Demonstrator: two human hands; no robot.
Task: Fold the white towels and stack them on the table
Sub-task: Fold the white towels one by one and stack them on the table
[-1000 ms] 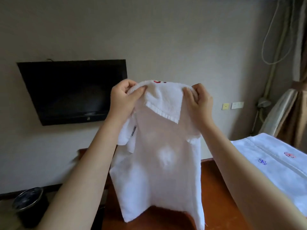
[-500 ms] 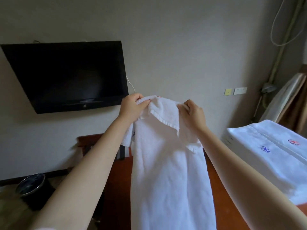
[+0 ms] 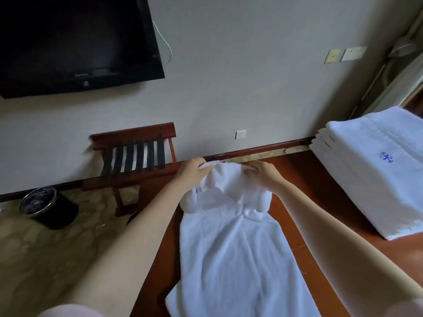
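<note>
White towel (image 3: 229,259) lies lengthwise on the desk (image 3: 302,202), left of the folded stack (image 3: 377,175); left hand (image 3: 192,169) and right hand (image 3: 263,173) each pinch its far end. Level both corners before creasing, I'd judge.

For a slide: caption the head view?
Left hand and right hand grip the far end of a white towel lying on the table, beside stacked folded towels.

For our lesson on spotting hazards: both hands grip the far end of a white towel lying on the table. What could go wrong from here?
1. The far end of the towel is bunched between the left hand and right hand; folding it so may leave uneven edges.
2. The towel lies near the left edge of the table, so a pull might drag it onto the floor.
</note>
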